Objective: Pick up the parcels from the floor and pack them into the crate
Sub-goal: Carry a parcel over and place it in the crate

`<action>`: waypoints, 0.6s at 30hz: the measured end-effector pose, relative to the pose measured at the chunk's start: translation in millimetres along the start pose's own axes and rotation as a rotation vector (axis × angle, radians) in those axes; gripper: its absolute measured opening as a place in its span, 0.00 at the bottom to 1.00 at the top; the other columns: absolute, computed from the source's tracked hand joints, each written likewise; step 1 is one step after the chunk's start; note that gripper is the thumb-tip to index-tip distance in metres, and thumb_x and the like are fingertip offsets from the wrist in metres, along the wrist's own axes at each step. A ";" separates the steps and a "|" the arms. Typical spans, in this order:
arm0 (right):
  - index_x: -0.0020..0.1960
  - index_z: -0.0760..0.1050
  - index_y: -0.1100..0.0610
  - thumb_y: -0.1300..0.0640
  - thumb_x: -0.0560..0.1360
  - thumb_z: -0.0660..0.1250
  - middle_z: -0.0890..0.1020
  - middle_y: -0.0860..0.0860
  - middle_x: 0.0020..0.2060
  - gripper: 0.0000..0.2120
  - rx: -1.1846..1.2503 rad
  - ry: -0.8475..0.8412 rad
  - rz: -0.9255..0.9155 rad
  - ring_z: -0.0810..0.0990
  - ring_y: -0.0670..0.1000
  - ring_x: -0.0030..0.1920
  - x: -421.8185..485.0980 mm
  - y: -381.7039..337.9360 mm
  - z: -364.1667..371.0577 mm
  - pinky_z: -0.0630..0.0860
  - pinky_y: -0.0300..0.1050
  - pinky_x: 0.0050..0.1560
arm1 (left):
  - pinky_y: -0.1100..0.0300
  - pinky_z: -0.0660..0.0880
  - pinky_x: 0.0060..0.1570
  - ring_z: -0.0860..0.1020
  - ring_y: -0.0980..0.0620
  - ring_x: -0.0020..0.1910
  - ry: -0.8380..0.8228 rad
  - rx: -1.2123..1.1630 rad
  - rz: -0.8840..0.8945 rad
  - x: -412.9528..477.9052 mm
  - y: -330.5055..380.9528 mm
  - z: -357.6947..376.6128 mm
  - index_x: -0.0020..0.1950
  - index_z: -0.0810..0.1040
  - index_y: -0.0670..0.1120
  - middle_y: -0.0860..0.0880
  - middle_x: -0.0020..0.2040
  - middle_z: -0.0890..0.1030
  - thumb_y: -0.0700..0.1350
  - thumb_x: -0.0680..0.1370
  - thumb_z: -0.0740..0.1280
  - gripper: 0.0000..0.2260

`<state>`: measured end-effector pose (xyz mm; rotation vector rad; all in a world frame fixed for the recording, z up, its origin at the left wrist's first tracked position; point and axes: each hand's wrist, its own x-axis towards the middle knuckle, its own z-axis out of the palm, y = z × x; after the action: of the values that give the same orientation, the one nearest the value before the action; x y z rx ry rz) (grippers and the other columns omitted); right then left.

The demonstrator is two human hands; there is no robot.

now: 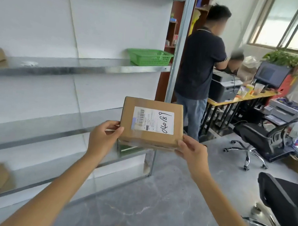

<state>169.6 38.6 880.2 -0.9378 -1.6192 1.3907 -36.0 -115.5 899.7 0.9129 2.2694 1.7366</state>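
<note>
Between left hand (103, 139) and right hand (192, 152), 1 parcel (149, 137), fingers (118, 130) tight on it.

Brown cardboard parcel (151, 123), white label up, held aloft, level.

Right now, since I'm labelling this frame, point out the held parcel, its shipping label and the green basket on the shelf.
parcel (149, 137): head view, bare cardboard under the label.
shipping label (153, 120): head view, its white middle.
green basket (149, 59): head view, its front mesh wall.
</note>
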 end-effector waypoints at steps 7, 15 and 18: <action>0.57 0.78 0.56 0.62 0.75 0.69 0.85 0.52 0.45 0.11 0.207 0.040 -0.053 0.84 0.51 0.47 -74.4 -55.1 43.7 0.81 0.50 0.51 | 0.60 0.71 0.43 0.75 0.55 0.49 0.029 -0.507 -0.052 -31.9 51.4 -39.9 0.64 0.68 0.52 0.59 0.52 0.74 0.48 0.74 0.72 0.21; 0.71 0.61 0.49 0.43 0.74 0.64 0.74 0.52 0.65 0.29 0.278 -0.145 0.000 0.75 0.52 0.62 -116.1 -84.9 39.2 0.74 0.56 0.62 | 0.42 0.76 0.51 0.78 0.53 0.50 0.047 -0.681 -0.078 -57.5 57.6 -95.7 0.65 0.69 0.47 0.55 0.52 0.78 0.41 0.76 0.69 0.19; 0.74 0.51 0.37 0.33 0.71 0.60 0.61 0.45 0.73 0.35 0.224 -0.294 0.057 0.65 0.53 0.69 -80.0 -107.5 28.2 0.68 0.57 0.63 | 0.39 0.77 0.51 0.78 0.49 0.52 -0.041 -0.617 -0.035 -64.7 58.4 -110.8 0.65 0.71 0.48 0.54 0.52 0.78 0.41 0.76 0.69 0.19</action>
<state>173.0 -58.8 976.5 -0.6764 -1.6121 1.7739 -12.5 -233.5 973.2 0.7505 1.5426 2.1754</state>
